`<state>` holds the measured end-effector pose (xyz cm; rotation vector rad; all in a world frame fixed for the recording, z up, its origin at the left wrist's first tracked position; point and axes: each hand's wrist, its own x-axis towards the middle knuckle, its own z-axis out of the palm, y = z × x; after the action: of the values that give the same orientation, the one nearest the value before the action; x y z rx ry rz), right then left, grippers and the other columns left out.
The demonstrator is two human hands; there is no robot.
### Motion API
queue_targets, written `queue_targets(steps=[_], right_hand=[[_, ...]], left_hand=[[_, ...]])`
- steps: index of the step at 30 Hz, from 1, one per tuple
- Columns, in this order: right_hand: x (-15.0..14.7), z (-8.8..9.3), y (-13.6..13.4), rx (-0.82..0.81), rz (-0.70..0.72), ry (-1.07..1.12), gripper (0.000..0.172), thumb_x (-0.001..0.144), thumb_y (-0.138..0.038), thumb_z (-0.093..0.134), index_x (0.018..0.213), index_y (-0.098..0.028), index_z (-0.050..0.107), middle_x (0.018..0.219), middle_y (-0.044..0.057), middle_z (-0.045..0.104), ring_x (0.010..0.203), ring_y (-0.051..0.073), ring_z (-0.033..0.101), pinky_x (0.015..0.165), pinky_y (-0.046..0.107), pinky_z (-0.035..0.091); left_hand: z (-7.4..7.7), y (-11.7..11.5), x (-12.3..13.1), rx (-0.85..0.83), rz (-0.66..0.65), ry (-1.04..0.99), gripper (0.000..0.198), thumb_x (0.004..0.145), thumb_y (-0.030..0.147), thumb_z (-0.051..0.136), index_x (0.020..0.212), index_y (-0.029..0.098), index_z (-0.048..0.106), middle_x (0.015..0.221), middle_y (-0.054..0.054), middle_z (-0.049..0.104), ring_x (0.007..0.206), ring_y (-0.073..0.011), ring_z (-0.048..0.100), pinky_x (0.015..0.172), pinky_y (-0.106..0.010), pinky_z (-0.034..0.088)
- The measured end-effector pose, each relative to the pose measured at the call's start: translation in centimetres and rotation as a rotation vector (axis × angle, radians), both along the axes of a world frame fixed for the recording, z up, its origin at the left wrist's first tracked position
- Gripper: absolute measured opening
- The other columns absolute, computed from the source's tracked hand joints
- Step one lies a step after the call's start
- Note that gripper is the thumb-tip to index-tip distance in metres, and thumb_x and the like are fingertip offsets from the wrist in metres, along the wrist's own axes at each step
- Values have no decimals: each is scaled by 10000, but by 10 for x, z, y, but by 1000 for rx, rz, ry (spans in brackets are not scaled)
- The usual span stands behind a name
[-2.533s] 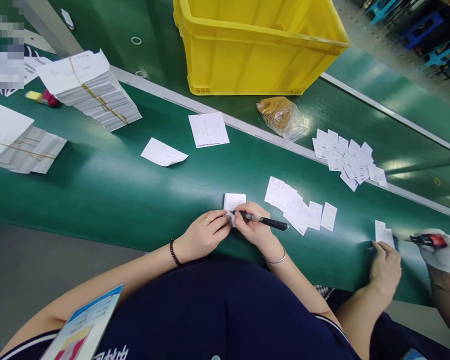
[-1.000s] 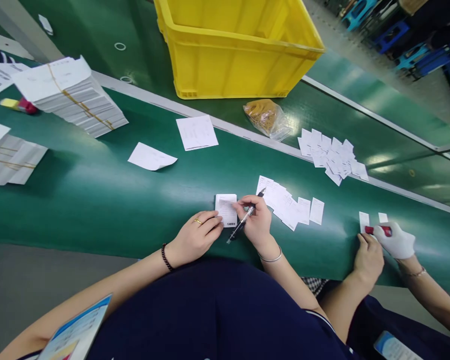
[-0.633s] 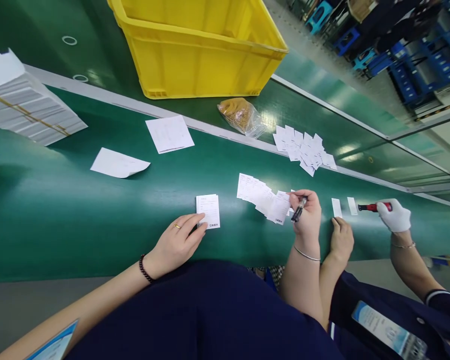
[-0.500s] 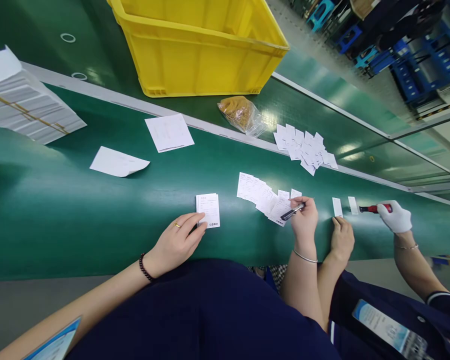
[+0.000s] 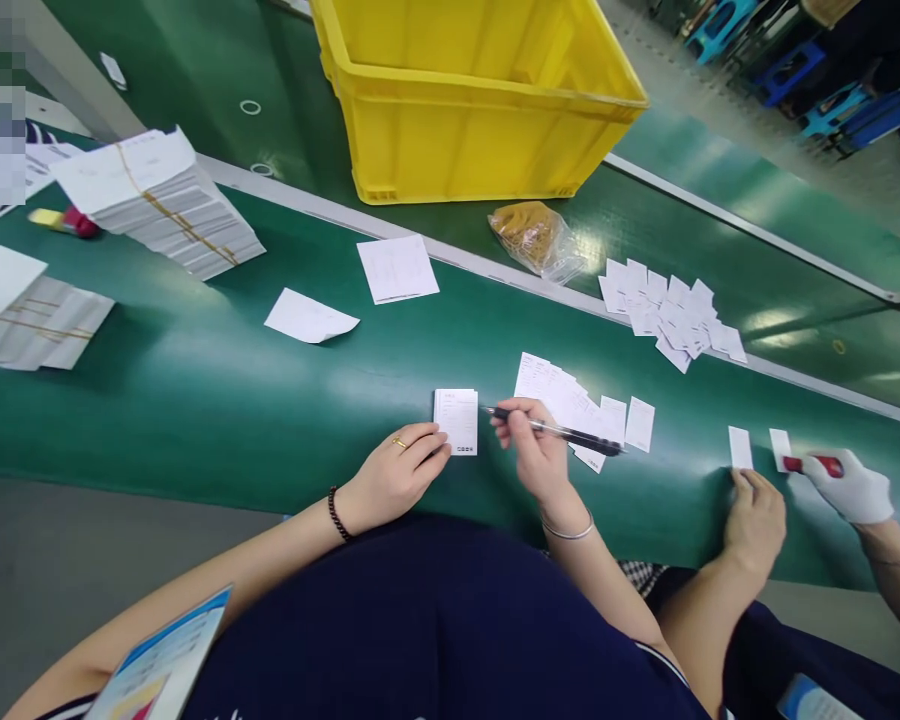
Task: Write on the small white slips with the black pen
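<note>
My left hand (image 5: pixel 401 468) rests its fingertips on the lower left part of a small stack of printed white cards (image 5: pixel 459 420) on the green table. My right hand (image 5: pixel 534 448) holds a black pen (image 5: pixel 570 434), its tip pointing left toward the stack's right edge, a little apart from it. Behind and right of that hand, printed cards (image 5: pixel 551 388) lie fanned out and overlapping, partly hidden by the hand. Two cards (image 5: pixel 640 424) lie at the right end of this fan.
Beyond the green table (image 5: pixel 232 400) stands a yellow bin (image 5: pixel 465 140), with a bag of rubber bands (image 5: pixel 536 238) below it. Banded paper stacks (image 5: pixel 172 205) are at left, scattered cards (image 5: pixel 675 312) at right. A co-worker's bare hand (image 5: pixel 754 520) and gloved hand (image 5: pixel 855 487) work at far right.
My right hand has moved left from the fanned cards toward the stack, pen still held. The view has shifted left, showing more paper stacks. The co-worker's red tool now reaches over a card.
</note>
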<state>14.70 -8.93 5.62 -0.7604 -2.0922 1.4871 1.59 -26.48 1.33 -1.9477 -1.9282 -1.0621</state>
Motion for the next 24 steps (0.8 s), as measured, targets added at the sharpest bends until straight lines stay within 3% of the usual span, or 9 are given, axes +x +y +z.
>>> queue_targets(steps=[3, 8, 12, 16, 24], right_hand=[[-17, -4, -14, 0, 125, -38, 205, 890, -380, 583, 1003, -211, 606, 786, 19, 664, 615, 129, 606, 539, 257, 511], [-28, -5, -16, 239, 171, -51, 68, 854, -279, 565, 847, -221, 600, 682, -13, 619, 553, 123, 558, 528, 260, 498], [-29, -8, -18, 365, 189, -35, 82, 839, -244, 549, 774, -220, 594, 644, -18, 610, 528, 119, 540, 500, 251, 472], [-29, -12, -19, 449, 214, -31, 82, 835, -224, 557, 779, -216, 616, 692, 4, 657, 580, 134, 588, 564, 271, 511], [-28, -13, -19, 505, 234, -56, 87, 841, -231, 552, 811, -221, 633, 729, 16, 688, 636, 153, 637, 646, 304, 556]], left_hand=[[-1, 0, 0, -10, -8, -14, 236, 897, 45, 534, 1096, 134, 625, 1021, -105, 682, 1067, -230, 629, 903, -390, 592], [-1, 0, 0, 2, 3, 18, 191, 898, 31, 520, 1032, 93, 641, 1048, -141, 671, 1065, -231, 631, 930, -375, 585], [0, 1, -1, 23, 1, 34, 169, 897, 35, 526, 1011, 76, 645, 1052, -154, 672, 1061, -232, 637, 933, -363, 585], [0, 1, -1, 26, 0, 37, 176, 909, 47, 512, 1021, 88, 642, 1042, -137, 680, 1043, -224, 643, 920, -361, 593], [-8, -2, 0, -19, -21, -32, 261, 923, 63, 466, 1120, 127, 624, 1056, -120, 680, 1109, -225, 622, 947, -386, 585]])
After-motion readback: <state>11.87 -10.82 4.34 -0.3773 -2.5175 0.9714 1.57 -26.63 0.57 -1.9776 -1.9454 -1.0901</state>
